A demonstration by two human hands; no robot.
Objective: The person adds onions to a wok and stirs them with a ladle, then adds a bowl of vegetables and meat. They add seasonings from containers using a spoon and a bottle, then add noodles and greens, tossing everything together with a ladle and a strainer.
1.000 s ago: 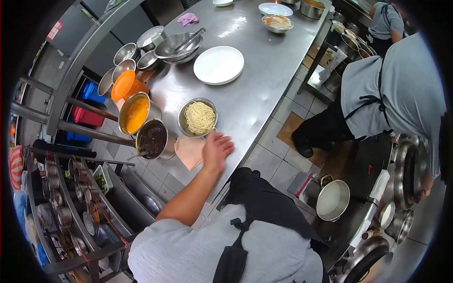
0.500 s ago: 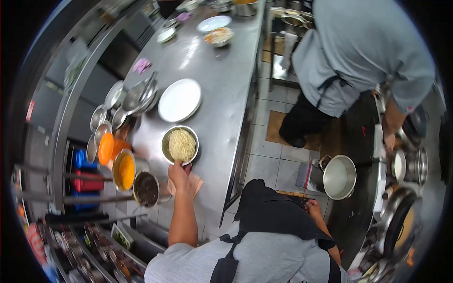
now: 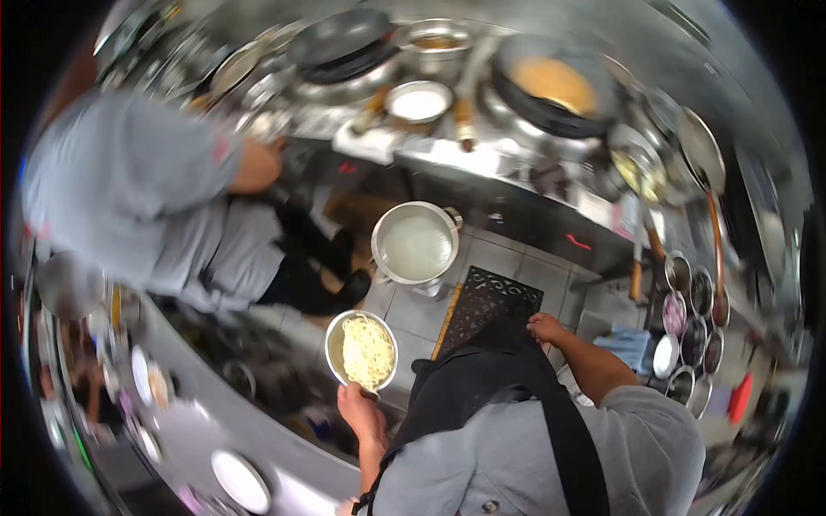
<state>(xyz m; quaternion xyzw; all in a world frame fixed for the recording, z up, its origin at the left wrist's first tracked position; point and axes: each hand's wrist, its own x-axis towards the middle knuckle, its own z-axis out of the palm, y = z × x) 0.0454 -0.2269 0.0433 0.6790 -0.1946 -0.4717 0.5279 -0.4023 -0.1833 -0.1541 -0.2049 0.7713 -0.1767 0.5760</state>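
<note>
My left hand [image 3: 362,414] grips the near rim of a metal bowl [image 3: 334,351], its fingers closed on it. Pale noodles [image 3: 368,351] fill much of this bowl, which hangs in the air by the edge of the steel counter. Beyond it, a large metal pot [image 3: 415,242] holds cloudy liquid. My right hand [image 3: 543,328] is at the right side of my black apron, with its fingers curled; whether anything is in them is too small to tell.
A co-worker in a grey shirt [image 3: 129,189] stands at the left, facing the stove. Woks, including one with orange-brown contents [image 3: 551,84], line the stove. A black mat [image 3: 489,305] lies on the tiles. Several small containers stand at the right. A white plate [image 3: 241,482] rests on the counter.
My view has swung right from the counter to the stove. The bowl of noodles, on the counter before, is now lifted off it in my left hand.
</note>
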